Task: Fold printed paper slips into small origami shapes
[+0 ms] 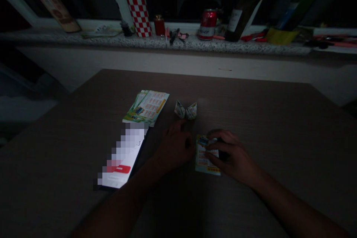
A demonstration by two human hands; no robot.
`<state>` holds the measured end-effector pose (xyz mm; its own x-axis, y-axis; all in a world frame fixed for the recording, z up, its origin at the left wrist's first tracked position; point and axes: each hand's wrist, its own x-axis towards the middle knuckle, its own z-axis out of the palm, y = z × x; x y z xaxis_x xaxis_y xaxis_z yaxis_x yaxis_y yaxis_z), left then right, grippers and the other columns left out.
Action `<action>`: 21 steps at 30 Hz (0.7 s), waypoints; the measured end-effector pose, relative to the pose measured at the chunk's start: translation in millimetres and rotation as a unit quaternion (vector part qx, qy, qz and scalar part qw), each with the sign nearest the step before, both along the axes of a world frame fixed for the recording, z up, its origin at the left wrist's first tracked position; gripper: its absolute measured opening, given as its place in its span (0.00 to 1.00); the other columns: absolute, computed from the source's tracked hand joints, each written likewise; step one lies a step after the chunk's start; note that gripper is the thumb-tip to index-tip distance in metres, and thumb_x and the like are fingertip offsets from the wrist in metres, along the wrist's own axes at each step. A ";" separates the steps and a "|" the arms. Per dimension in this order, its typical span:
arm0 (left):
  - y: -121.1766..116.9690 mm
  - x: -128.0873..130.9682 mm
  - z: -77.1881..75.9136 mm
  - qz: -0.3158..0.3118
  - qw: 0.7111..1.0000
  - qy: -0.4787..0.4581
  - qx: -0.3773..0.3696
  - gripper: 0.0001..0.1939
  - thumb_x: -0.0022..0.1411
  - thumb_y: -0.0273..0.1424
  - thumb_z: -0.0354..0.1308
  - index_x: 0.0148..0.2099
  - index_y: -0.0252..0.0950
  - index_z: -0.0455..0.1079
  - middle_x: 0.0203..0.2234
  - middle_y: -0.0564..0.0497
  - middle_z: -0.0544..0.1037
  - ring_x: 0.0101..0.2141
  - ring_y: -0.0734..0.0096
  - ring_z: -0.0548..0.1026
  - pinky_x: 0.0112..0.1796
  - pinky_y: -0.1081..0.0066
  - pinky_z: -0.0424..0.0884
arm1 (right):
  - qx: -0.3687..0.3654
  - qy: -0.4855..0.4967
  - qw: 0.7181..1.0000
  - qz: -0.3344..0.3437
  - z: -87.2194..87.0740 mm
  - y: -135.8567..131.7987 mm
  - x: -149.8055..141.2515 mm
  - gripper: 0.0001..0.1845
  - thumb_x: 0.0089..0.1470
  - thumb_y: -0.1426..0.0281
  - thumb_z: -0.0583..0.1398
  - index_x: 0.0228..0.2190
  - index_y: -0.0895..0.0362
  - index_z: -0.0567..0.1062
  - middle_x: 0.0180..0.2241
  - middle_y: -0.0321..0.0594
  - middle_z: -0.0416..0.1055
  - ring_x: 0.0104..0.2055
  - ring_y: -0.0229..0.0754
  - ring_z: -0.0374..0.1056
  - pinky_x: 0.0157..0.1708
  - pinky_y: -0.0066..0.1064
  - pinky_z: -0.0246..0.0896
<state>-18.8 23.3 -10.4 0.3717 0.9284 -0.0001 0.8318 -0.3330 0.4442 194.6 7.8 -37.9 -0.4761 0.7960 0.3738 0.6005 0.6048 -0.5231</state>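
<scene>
A small printed calendar card (200, 161) lies on the table in front of me, its short edge towards me. My right hand (234, 154) is over its right side, thumb and fingertips on the printed face. Just left of the card is my left hand (175, 143), low over the table with bent fingers and a gap between thumb and forefinger. Its fingertips reach close to a folded paper piece (180, 109); whether they touch is too dark to tell. A second folded paper piece (191, 111) stands beside the first, both made of similar printed paper.
A stack of calendar cards (152, 104) lies on the table (237, 100) at the left, above a lit phone (119, 178). Behind, the speckled windowsill (111, 41) bears a red-and-white checkered bottle (139, 15), a red can (208, 24), a dark bottle (237, 22) and small items.
</scene>
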 end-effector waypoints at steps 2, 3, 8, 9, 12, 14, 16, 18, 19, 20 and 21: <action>-0.3 -0.1 -0.4 0.000 1.000 -0.002 0.002 0.06 0.57 0.32 0.57 0.33 0.37 0.73 0.60 0.40 0.62 0.61 0.53 0.58 0.56 0.52 0.58 | 0.000 -0.001 1.000 0.002 -0.7 0.4 0.1 0.05 0.53 0.71 0.63 0.34 0.52 0.78 0.42 0.44 0.71 0.47 0.50 0.67 0.46 0.46 0.62; -0.5 0.0 -0.3 0.000 1.000 -0.002 0.002 0.06 0.57 0.32 0.56 0.33 0.37 0.73 0.60 0.40 0.62 0.61 0.54 0.58 0.56 0.52 0.58 | 0.001 -0.001 1.000 0.002 -1.0 0.7 0.2 0.05 0.53 0.71 0.63 0.35 0.52 0.78 0.42 0.44 0.71 0.47 0.50 0.67 0.46 0.46 0.62; -0.4 1.1 1.9 0.005 1.000 0.006 -0.005 0.06 0.57 0.32 0.56 0.34 0.37 0.74 0.60 0.40 0.62 0.61 0.52 0.59 0.55 0.51 0.58 | 0.009 0.001 1.000 0.004 -0.6 0.9 0.5 0.05 0.53 0.70 0.63 0.35 0.52 0.78 0.42 0.44 0.71 0.47 0.50 0.68 0.45 0.46 0.63; -0.4 1.3 2.2 0.004 1.000 0.007 -0.005 0.06 0.57 0.32 0.56 0.34 0.37 0.74 0.60 0.40 0.62 0.60 0.52 0.60 0.55 0.51 0.59 | 0.008 0.000 1.000 0.005 -0.1 0.7 0.4 0.05 0.53 0.70 0.63 0.35 0.52 0.78 0.42 0.44 0.71 0.47 0.50 0.68 0.45 0.46 0.63; -0.6 1.3 2.4 0.003 1.000 0.007 0.001 0.06 0.57 0.32 0.56 0.33 0.37 0.74 0.60 0.39 0.62 0.61 0.52 0.59 0.55 0.51 0.58 | 0.001 -0.002 1.000 0.001 1.7 -0.5 -0.1 0.06 0.53 0.71 0.63 0.35 0.52 0.78 0.42 0.44 0.71 0.47 0.50 0.67 0.45 0.46 0.63; -0.8 1.2 2.4 0.004 1.000 0.005 0.000 0.06 0.57 0.32 0.57 0.33 0.37 0.74 0.60 0.39 0.62 0.61 0.53 0.58 0.56 0.52 0.58 | 0.001 0.000 1.000 -0.003 2.2 -1.0 -0.5 0.05 0.53 0.71 0.63 0.35 0.52 0.78 0.42 0.44 0.71 0.47 0.50 0.67 0.45 0.46 0.62; -1.0 1.0 2.7 0.003 1.000 0.003 -0.002 0.06 0.57 0.32 0.56 0.34 0.37 0.74 0.60 0.39 0.63 0.61 0.53 0.58 0.56 0.52 0.58 | 0.000 0.001 1.000 -0.001 2.2 -1.2 -0.8 0.05 0.53 0.71 0.63 0.34 0.52 0.78 0.42 0.44 0.71 0.47 0.50 0.67 0.45 0.45 0.62; -1.0 1.0 3.1 0.002 1.000 0.003 0.000 0.07 0.58 0.33 0.56 0.34 0.37 0.74 0.60 0.40 0.63 0.61 0.54 0.59 0.56 0.53 0.59 | -0.004 0.000 1.000 0.002 1.8 -0.9 -1.0 0.05 0.53 0.71 0.63 0.34 0.53 0.78 0.42 0.44 0.71 0.47 0.49 0.67 0.45 0.45 0.63; -1.0 1.1 3.2 0.002 1.000 0.003 0.002 0.07 0.58 0.33 0.56 0.34 0.37 0.74 0.60 0.39 0.63 0.61 0.54 0.59 0.56 0.53 0.58 | -0.003 0.001 1.000 0.002 1.7 -0.7 -1.0 0.05 0.53 0.71 0.63 0.34 0.53 0.78 0.42 0.44 0.71 0.47 0.49 0.67 0.45 0.45 0.63; -1.0 1.2 3.3 0.002 1.000 0.003 0.002 0.07 0.58 0.34 0.56 0.34 0.37 0.74 0.59 0.39 0.63 0.61 0.54 0.59 0.56 0.53 0.58 | -0.003 0.000 1.000 0.001 1.5 -0.5 -1.0 0.05 0.53 0.71 0.63 0.34 0.53 0.78 0.42 0.44 0.71 0.47 0.50 0.67 0.45 0.45 0.63; -1.0 1.4 3.2 0.001 1.000 0.005 0.001 0.07 0.58 0.34 0.56 0.34 0.37 0.73 0.59 0.39 0.63 0.61 0.54 0.58 0.56 0.52 0.58 | 0.000 0.001 1.000 0.001 1.4 -0.3 -1.0 0.05 0.53 0.71 0.63 0.35 0.52 0.78 0.42 0.44 0.71 0.47 0.50 0.67 0.45 0.45 0.63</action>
<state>-17.4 22.3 -7.2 0.3693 0.9293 -0.0014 0.8366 -0.3318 0.4359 193.6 7.5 -36.5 -0.4769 0.7955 0.3739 0.5989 0.6055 -0.5242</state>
